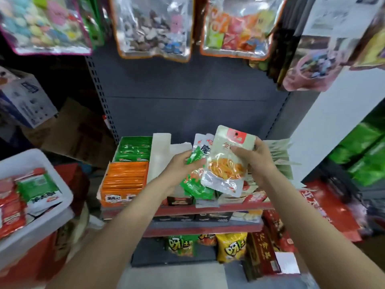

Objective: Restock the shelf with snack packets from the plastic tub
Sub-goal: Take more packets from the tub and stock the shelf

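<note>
Shop shelves filled the head view, with a dark grey back panel (187,80) behind them and big clear bags of toys (152,26) hanging along the top.

On the shelf (208,206) at hand height, the person held snack packets in both hands. The right hand (257,156) pinched a pale packet with orange food on it (226,161), thumb on the front and fingers curled behind. The left hand (182,163) gripped a green packet (194,184), with a white packet (201,146) tucked behind it. I judged that this was the sorting step: the packets were out of the tub but not yet on the shelf. The next move would call for finding the right row for each packet and sliding it in upright.

More packets waited in the white plastic tub (43,163) at the left, well apart from the hands. Red and green ones lay inside it.

A green box of packets (134,150) and an orange box of packets (125,178) sat on the left of the shelf, both packed tight. A white divider (160,155) stood just beside them. Loose packets lay in a heap under the hands, and pale packets (279,151) leaned behind the right hand. That heap could get in the way of a neat row. Yellow and green chip bags (231,247) stood on the lower shelf. Cardboard boxes (27,99) were stacked off to the left.
</note>
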